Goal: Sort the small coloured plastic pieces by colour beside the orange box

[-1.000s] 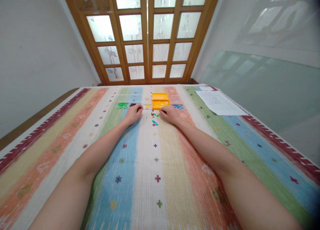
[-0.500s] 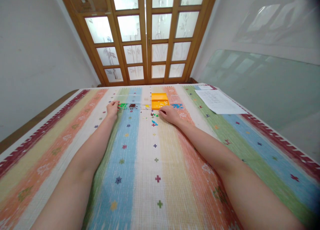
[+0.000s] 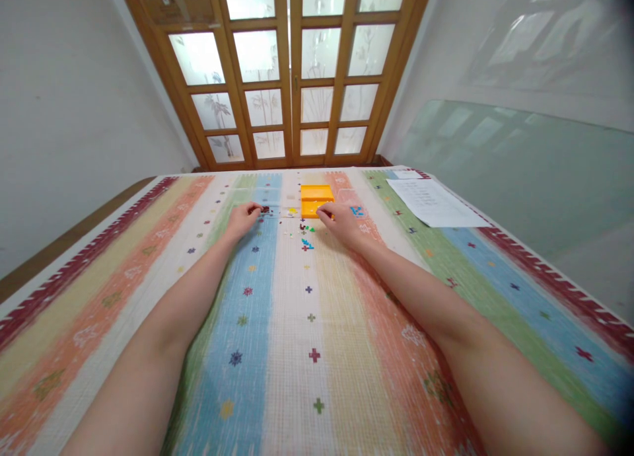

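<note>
Head view: nearest on the striped woven tablecloth (image 3: 290,377) lies a small cluster of bright blue, hard-looking pieces (image 3: 307,244); just beyond sit a few tiny green pieces (image 3: 311,229) and dark brownish-red bits (image 3: 302,227). They look light, stiff and probably slick, easily flicked away; a fingertip pinch on opposite edges should suit them. Left hand (image 3: 244,218), fingertips bunched, is at dark red pieces (image 3: 266,209) in a clear box; right hand (image 3: 341,221) bends its thumb and forefinger close together at the front of an open orange plastic box (image 3: 317,191). At this size I cannot tell whether either pinch holds anything. Between them, a clear plastic box (image 3: 284,211) contains yellow pieces (image 3: 292,210); more blue pieces (image 3: 356,211) lie right of the right hand. Farther right rests a white printed sheet (image 3: 430,203).
</note>
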`<state>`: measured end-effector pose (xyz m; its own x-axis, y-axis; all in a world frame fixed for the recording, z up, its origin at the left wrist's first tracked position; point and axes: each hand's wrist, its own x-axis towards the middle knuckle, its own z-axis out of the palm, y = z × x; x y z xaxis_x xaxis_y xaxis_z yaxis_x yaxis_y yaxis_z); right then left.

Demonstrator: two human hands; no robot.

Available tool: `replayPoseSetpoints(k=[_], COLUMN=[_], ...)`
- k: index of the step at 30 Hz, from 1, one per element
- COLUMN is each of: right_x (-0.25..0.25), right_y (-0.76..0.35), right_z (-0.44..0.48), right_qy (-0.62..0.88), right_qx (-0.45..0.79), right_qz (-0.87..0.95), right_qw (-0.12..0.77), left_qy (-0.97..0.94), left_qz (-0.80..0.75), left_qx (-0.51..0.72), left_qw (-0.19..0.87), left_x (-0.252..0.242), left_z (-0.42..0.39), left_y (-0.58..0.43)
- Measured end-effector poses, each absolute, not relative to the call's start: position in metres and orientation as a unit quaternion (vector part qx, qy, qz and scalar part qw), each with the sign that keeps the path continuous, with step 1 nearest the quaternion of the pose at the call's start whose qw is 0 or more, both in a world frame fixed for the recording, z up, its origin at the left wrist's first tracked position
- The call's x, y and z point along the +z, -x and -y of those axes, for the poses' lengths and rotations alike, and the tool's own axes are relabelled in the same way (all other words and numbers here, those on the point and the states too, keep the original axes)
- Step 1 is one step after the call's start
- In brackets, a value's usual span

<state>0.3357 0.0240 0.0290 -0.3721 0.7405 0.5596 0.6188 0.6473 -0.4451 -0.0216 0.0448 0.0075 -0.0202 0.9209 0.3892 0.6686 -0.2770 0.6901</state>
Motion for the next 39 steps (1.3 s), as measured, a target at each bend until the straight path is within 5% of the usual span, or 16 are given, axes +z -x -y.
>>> replayPoseSetpoints(k=[5, 11, 39], right_x=[0.019, 0.012, 0.006], right_y=[-0.331, -0.327, -0.331], right_z=[-0.022, -0.021, -0.025], right_qy=[0.398, 0.396, 0.401], right_qx=[0.064, 0.053, 0.046], right_qz=[0.859, 0.873, 0.876], right_qw=[0.316, 0.279, 0.263], left_qy=[-0.786, -0.83, -0.557], left_qz=[-0.563, -0.518, -0.586], left_qx=[0.253, 0.207, 0.532], left_qw=[0.044, 0.005, 0.252], left_x=[0.01, 0.004, 0.003], left_z=[-0.024, -0.015, -0.041], left_y=[-0.013, -0.031, -0.003])
